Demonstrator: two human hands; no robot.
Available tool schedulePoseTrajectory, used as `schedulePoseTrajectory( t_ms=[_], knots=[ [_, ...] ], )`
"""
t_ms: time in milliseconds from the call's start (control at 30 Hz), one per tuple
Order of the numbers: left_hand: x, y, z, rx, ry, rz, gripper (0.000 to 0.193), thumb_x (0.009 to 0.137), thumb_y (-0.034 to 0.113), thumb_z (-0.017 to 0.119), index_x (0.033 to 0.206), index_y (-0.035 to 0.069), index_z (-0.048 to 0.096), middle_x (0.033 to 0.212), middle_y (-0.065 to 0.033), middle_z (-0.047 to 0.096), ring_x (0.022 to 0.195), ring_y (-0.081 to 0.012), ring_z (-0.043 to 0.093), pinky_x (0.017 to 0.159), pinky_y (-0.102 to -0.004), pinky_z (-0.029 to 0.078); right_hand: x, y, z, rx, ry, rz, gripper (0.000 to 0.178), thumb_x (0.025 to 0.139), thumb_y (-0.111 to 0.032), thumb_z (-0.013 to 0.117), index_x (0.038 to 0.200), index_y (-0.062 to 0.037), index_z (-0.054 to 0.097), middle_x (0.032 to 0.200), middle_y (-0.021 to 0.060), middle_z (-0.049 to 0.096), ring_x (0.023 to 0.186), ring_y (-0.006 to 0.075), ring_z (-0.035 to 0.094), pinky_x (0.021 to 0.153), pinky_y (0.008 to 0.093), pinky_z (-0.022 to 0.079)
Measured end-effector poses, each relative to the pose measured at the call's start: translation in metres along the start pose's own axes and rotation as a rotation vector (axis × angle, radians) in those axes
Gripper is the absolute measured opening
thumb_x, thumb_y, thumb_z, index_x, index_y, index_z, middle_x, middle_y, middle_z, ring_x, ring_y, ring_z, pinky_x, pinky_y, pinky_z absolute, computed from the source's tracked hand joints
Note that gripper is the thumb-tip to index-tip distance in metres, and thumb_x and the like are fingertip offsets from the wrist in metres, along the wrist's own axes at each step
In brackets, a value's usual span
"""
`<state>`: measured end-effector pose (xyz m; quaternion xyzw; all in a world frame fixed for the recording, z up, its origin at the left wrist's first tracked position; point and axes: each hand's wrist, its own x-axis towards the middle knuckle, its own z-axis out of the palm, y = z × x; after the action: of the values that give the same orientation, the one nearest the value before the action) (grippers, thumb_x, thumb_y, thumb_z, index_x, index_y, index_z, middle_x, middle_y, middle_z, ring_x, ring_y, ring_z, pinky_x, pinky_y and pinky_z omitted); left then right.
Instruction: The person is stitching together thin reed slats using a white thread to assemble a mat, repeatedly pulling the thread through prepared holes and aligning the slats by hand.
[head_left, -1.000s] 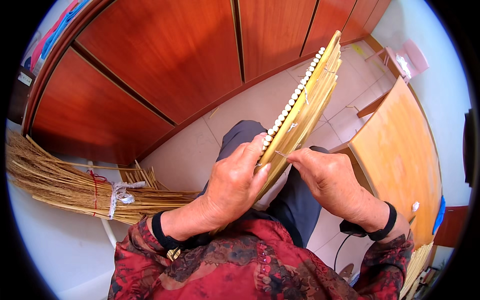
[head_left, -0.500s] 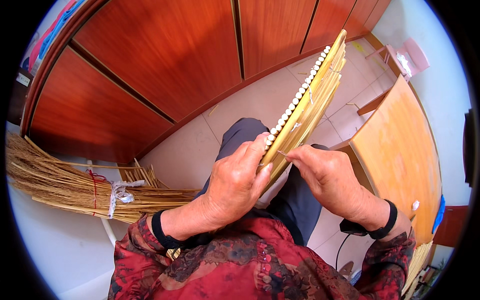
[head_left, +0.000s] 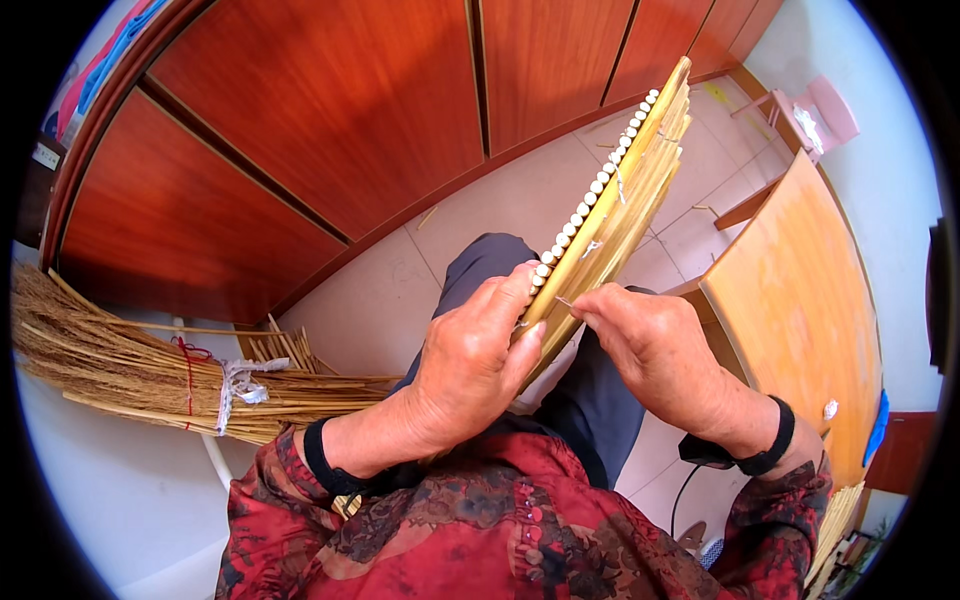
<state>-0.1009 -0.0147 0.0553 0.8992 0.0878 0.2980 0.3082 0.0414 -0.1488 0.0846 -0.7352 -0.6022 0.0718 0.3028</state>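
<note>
A long panel of yellow plant stalks (head_left: 640, 195), bound side by side with white string, slants up and away from my lap. Pale round cut ends line its left edge, and one thicker stalk runs along that edge. Around the panel's near end, my left hand (head_left: 465, 345) is closed, thumb on the right side and fingers on the left. My right hand (head_left: 655, 345) is beside it, pinching the end of a thin string (head_left: 564, 301) that comes from the panel. White knots (head_left: 592, 247) show farther up. The panel's lowest part is hidden behind my hands.
A tied bundle of dry broom stalks (head_left: 240, 385) lies at the left. Red-brown cabinet doors (head_left: 330, 100) stand ahead. To the right is a wooden table (head_left: 800, 300), with a pink chair (head_left: 825, 110) beyond it. Stalk scraps (head_left: 427, 219) lie on the tiled floor.
My right fingertips have shifted up very slightly with the string. My left hand keeps its hold, and the panel stays almost in place.
</note>
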Motion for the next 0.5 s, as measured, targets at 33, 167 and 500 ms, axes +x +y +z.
schedulePoseTrajectory(
  t_ms=[33,167,500],
  knots=[
    [0.0001,-0.0003,0.0000,-0.022,-0.007,-0.021,0.045,0.079,0.005,0.065,0.120,-0.004,0.049,0.102,-0.0209,0.060,0.087,-0.0365,0.062,0.072,-0.0390,0.052,0.0003,0.0011,0.0003,-0.001,0.001,0.001,0.007,0.088,-0.011,0.055,0.090,-0.0052,0.057,0.072,0.0173,0.063,0.067,0.0361,0.062,0.054,0.0432,0.048],
    [-0.0015,-0.0002,-0.0019,-0.188,-0.068,-0.190,0.050,0.080,0.000,0.064,0.127,-0.005,0.048,0.114,-0.0174,0.061,0.104,-0.0240,0.061,0.089,-0.0306,0.047,0.0002,0.0050,0.0018,0.023,0.025,0.005,0.006,0.088,-0.012,0.056,0.091,-0.0063,0.058,0.073,0.0165,0.063,0.066,0.0357,0.062,0.054,0.0428,0.049],
    [-0.0021,0.0005,0.0009,-0.531,-0.100,-0.376,0.050,0.085,0.000,0.060,0.133,-0.003,0.044,0.124,-0.0102,0.057,0.114,-0.0129,0.051,0.098,-0.0272,0.040,-0.0001,0.0070,0.0042,0.028,0.045,-0.004,0.007,0.089,-0.013,0.056,0.091,-0.0063,0.057,0.074,0.0159,0.063,0.066,0.0351,0.062,0.055,0.0418,0.049]
  ],
)
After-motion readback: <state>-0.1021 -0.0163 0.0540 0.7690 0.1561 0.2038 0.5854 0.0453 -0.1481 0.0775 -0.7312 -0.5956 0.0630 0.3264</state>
